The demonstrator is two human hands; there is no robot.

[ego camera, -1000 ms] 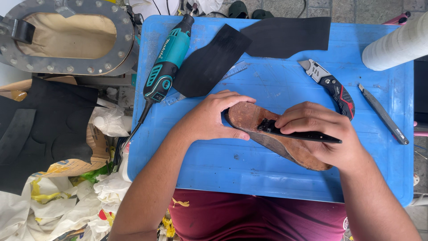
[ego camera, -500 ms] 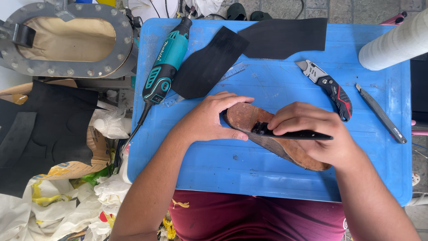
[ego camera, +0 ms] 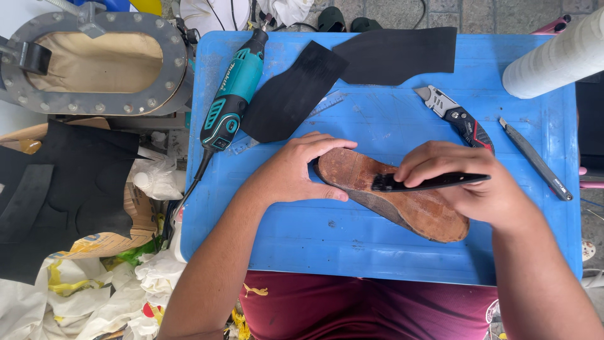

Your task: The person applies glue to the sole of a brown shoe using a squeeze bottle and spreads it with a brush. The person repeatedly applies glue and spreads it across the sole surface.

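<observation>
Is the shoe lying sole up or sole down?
Sole up: the shoe's worn brown underside faces the camera, with the black brush across it.

The right hand (ego camera: 469, 182) has drawn the black brush (ego camera: 428, 182) rightwards along the brown sole (ego camera: 390, 201). The brush now tilts up at its handle end, baring more sole.

Shoe sole (ego camera: 402, 204): brown, worn leather, scuffed and mottled, with a darker grey strip along its near edge; lies flat, underside up, slanting across the middle of the blue bench (ego camera: 314, 245), rounded end to the left. Brush (ego camera: 431, 182): slim, black, flat handle, short dark bristles at its left end; held almost level, bristles resting on the sole's upper middle.
</observation>
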